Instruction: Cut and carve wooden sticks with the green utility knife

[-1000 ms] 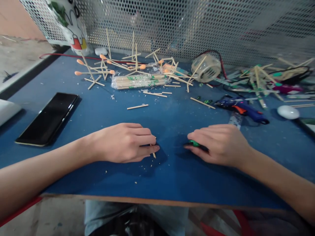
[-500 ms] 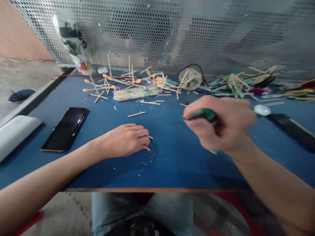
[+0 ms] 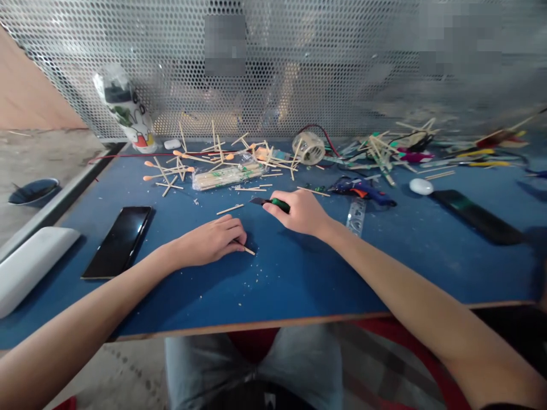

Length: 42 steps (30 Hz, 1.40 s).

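Blue table (image 3: 307, 279)! Right of the phone (image 3: 118, 242), left hand (image 3: 220, 240) pinches a stick (image 3: 249, 250); farther right, right hand (image 3: 305, 212) grips a knife (image 3: 280, 204).

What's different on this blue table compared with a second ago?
The right hand, gripping the green-handled knife with a dark blade, has moved left, closer to the left hand. The blue-and-orange glue gun, hidden half a second ago, shows again. Nothing was visibly picked up or released: the left hand still holds a thin, pale wooden stick, and the black rectangular phone stays put.
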Tool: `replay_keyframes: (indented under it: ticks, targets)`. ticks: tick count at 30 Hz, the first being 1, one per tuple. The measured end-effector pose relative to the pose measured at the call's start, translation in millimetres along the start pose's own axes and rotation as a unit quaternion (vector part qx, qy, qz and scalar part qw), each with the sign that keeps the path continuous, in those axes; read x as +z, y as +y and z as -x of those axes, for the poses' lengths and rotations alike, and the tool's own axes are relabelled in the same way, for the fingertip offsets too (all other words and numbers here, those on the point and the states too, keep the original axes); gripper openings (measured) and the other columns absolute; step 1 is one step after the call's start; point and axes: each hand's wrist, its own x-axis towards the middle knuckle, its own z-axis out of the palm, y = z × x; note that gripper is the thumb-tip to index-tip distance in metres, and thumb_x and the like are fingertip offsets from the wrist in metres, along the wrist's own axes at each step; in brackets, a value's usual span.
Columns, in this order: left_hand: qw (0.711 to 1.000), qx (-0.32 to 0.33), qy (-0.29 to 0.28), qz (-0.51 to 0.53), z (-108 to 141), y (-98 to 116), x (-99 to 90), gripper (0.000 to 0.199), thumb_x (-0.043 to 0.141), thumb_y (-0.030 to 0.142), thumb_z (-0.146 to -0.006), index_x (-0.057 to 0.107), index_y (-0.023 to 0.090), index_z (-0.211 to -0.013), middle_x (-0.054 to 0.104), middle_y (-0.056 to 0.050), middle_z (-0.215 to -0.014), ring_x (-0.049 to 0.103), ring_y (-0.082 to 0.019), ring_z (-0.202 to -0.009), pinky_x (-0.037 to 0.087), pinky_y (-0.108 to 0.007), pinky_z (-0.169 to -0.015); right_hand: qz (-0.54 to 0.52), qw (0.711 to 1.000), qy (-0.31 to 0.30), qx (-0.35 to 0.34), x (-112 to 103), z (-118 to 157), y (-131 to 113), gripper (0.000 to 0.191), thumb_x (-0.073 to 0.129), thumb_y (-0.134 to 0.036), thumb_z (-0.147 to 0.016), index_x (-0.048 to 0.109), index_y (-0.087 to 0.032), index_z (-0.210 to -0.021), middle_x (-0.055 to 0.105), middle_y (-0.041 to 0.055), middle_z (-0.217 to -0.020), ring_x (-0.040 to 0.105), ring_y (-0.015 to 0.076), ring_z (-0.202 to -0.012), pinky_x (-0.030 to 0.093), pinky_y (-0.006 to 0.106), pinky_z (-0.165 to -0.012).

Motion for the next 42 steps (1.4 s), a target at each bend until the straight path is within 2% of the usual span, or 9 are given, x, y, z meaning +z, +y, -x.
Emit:
replay_keyframes:
  ticks: [7,11,14,17,20,25,31,36,42]
  targets:
    - [1.0,-0.023,0.004,0.019,2,9,0.8,0.023,0.046,0.032,-0.107,0.065,0.019,-0.102,0.064,-0.007,-0.102,0.061,-0.02,-0.093,0.047,-0.032,-0.088,0.02,0.998,-0.06,-0.008,-3,5,-21,0.046,0.042,-0.061,-0.099,0.064,-0.024,-0.084,0.061,0.0003,-0.063,0.051,0.0153,-0.058,0.025,0.029,-0.058]
    - [0.992,-0.077,0.077,0.064,1,16,3.9,0.022,0.047,0.031,-0.105,0.063,0.018,-0.1,0.065,-0.009,-0.107,0.06,-0.021,-0.097,0.048,-0.033,-0.087,0.056,0.996,-0.06,0.026,-1,6,-21,0.042,0.04,-0.056,-0.1,0.067,-0.024,-0.096,0.068,0.0031,-0.072,0.057,0.0181,-0.063,0.025,0.03,-0.058]
    - [0.969,-0.139,0.158,0.127,-1,16,4.2,0.021,0.047,0.034,-0.105,0.061,0.018,-0.104,0.066,-0.005,-0.095,0.061,-0.016,-0.082,0.05,-0.028,-0.076,0.081,0.994,-0.05,0.043,3,4,-12,0.037,0.045,-0.051,-0.099,0.067,-0.021,-0.099,0.073,0.0074,-0.088,0.061,0.0209,-0.07,0.03,0.031,-0.059]
    - [0.933,-0.194,0.225,0.205,-2,13,5.4,0.027,0.052,0.04,-0.103,0.062,0.018,-0.114,0.066,-0.002,-0.089,0.061,-0.012,-0.068,0.052,-0.024,-0.065,0.085,0.995,-0.036,0.033,3,2,-7,0.037,0.053,-0.053,-0.096,0.067,-0.019,-0.1,0.072,0.0097,-0.103,0.066,0.025,-0.086,0.041,0.034,-0.066]
    - [0.9,-0.215,0.253,0.282,-5,10,10.3,0.035,0.059,0.045,-0.099,0.066,0.017,-0.12,0.07,-0.004,-0.096,0.068,-0.013,-0.074,0.057,-0.026,-0.073,0.033,0.999,0.004,-0.031,1,3,-12,0.044,0.054,-0.058,-0.096,0.063,-0.02,-0.117,0.068,0.0098,-0.121,0.065,0.0257,-0.108,0.05,0.037,-0.085]
    - [0.859,-0.225,0.254,0.383,-8,13,19.1,0.04,0.065,0.049,-0.095,0.069,0.014,-0.113,0.069,-0.003,-0.078,0.067,-0.014,-0.068,0.058,-0.026,-0.07,-0.075,0.977,0.087,-0.18,7,9,-32,0.07,0.069,-0.057,-0.088,0.046,-0.022,-0.144,0.061,0.011,-0.14,0.059,0.0267,-0.126,0.048,0.042,-0.105]
    - [0.844,-0.225,0.236,0.427,-7,20,18.2,0.037,0.072,0.05,-0.09,0.075,0.015,-0.104,0.067,0.0,-0.074,0.054,-0.008,-0.055,0.049,-0.02,-0.057,-0.079,0.969,0.108,-0.209,18,9,-35,0.063,0.072,-0.05,-0.088,0.05,-0.023,-0.141,0.068,0.0095,-0.128,0.066,0.0245,-0.115,0.05,0.039,-0.098]
    - [0.837,-0.227,0.234,0.44,-7,21,18.1,0.037,0.075,0.049,-0.088,0.079,0.016,-0.104,0.075,-0.005,-0.084,0.06,-0.011,-0.064,0.052,-0.023,-0.062,-0.099,0.961,0.126,-0.226,18,9,-34,0.056,0.073,-0.042,-0.088,0.054,-0.022,-0.137,0.072,0.0071,-0.118,0.068,0.0216,-0.106,0.051,0.038,-0.093]
    - [0.833,-0.231,0.26,0.43,-5,21,19.4,0.038,0.08,0.049,-0.083,0.081,0.016,-0.103,0.079,-0.007,-0.089,0.058,-0.011,-0.061,0.053,-0.023,-0.063,-0.107,0.961,0.116,-0.227,20,11,-36,0.066,0.071,-0.045,-0.09,0.045,-0.025,-0.146,0.071,0.0064,-0.12,0.068,0.0209,-0.103,0.051,0.037,-0.092]
